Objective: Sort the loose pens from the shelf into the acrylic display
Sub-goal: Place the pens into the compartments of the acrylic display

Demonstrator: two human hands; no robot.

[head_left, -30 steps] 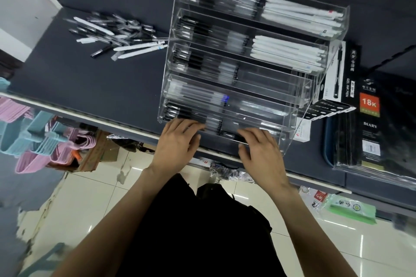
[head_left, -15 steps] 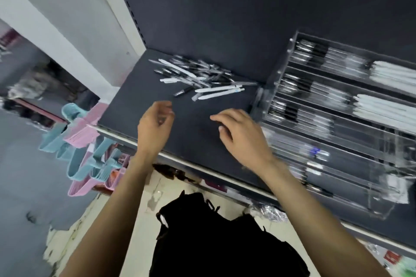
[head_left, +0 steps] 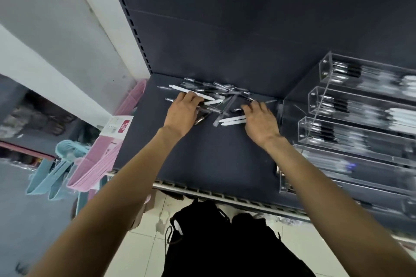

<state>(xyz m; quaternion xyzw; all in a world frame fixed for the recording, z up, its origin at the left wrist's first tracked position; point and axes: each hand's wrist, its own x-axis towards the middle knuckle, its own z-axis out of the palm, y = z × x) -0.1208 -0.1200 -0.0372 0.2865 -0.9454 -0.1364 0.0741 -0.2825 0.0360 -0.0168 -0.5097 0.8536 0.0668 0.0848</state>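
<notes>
The loose pens (head_left: 216, 96) lay in a mixed heap at the back of the dark shelf (head_left: 213, 159), near its left end, and both hands were on the heap. The left hand (head_left: 183, 112) rested on the left part of it with fingers curled over some pens, and the right hand (head_left: 261, 119) touched 2 white pens (head_left: 231, 119) on the right part; whether either hand really gripped a pen I could not tell. The acrylic display (head_left: 351, 132) stood just right of the heap, its rows already holding black and white pens.
</notes>
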